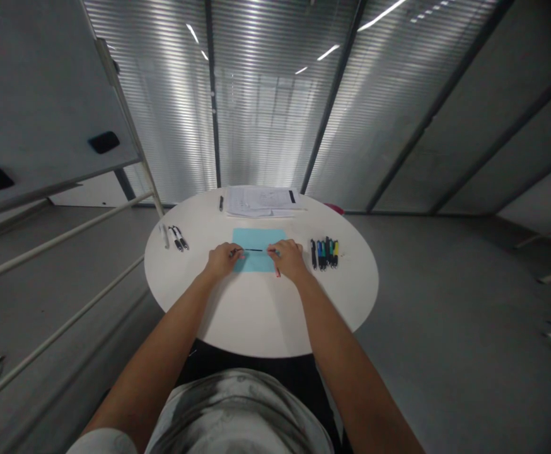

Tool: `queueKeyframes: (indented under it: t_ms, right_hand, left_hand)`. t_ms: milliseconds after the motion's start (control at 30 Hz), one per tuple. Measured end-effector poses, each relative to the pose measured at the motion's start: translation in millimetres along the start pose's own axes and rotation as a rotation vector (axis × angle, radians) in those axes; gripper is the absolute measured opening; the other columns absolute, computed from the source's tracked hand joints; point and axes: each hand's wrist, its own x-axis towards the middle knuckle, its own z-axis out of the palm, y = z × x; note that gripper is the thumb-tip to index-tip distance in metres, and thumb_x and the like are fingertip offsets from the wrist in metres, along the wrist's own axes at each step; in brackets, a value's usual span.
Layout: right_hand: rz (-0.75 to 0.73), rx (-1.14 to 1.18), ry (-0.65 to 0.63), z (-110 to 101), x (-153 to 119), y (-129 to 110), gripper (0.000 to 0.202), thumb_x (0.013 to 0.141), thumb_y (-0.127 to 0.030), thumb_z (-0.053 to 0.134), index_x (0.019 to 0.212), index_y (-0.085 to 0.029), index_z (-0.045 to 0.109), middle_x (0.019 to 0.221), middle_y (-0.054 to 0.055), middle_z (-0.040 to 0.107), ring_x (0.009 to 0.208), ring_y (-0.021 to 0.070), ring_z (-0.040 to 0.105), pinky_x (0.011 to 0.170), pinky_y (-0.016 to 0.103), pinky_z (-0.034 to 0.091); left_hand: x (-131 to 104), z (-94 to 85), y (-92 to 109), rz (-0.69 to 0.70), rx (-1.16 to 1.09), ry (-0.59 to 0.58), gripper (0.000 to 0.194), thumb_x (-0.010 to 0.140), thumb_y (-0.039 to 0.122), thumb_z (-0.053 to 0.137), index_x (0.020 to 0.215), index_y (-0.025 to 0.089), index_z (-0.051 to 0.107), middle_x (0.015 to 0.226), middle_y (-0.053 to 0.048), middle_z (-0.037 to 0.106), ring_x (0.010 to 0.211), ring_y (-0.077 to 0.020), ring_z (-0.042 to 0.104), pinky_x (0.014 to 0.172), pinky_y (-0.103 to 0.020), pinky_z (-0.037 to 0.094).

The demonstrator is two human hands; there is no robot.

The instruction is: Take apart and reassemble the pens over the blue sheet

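Note:
A light blue sheet (pixel 253 263) lies on the round white table (pixel 256 315). Over its left edge, my left hand (pixel 222 260) pinches a small dark piece. My right hand (pixel 289 257) is over the sheet's right side, its fingers closed on another small dark part. Between the hands a thin dark rod (pixel 253 250) stretches above the sheet; whether it joins both held pieces is too small to tell. Just below my right fingers a small red and white item (pixel 277 272) shows at the sheet's edge.
Several pens and markers (pixel 325 253) lie in a row on the right. On the left are more pens (pixel 178 238). Stacked papers (pixel 261 200) sit at the back beside a black pen (pixel 221 203). A whiteboard frame (pixel 143 165) stands left of the table.

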Motion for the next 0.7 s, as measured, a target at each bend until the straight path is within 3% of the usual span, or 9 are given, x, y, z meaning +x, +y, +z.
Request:
queueKeyframes:
  t_ms: [200,400,700]
  right_hand:
    - [0.115,0.002,0.057,-7.5,-5.1,0.0,0.022,0.089,-0.032,0.052,0.106,-0.027,0.065,0.097,0.003,0.069,0.099,0.0213,0.052,0.085,0.035,0.028]
    - [0.026,0.006,0.06,-0.5,-6.8,-21.4,0.017,0.087,-0.028,0.053,0.102,-0.024,0.061,0.089,0.003,0.068,0.093,0.0202,0.052,0.085,0.034,0.027]
    - [-0.022,-0.032,0.002,3.1,-9.5,-23.7,0.017,0.088,-0.033,0.051,0.088,-0.024,0.065,0.093,0.003,0.066,0.095,0.0203,0.05,0.081,0.033,0.028]
  left_hand:
    - [0.0,-1.9,1.9,-0.011,0.133,-0.017,0.036,0.088,0.045,0.042,0.098,0.026,0.072,0.093,-0.007,0.067,0.087,-0.0222,0.06,0.076,-0.032,0.042]
    - [-2.5,-4.9,6.4,-0.016,0.186,-0.026,0.037,0.088,0.048,0.041,0.102,0.032,0.072,0.095,-0.007,0.068,0.089,-0.0248,0.061,0.077,-0.035,0.042]
    - [1.4,-1.0,1.4,-0.096,0.022,0.009,0.036,0.089,0.043,0.043,0.108,0.022,0.066,0.098,-0.007,0.07,0.093,-0.0221,0.062,0.08,-0.033,0.042]
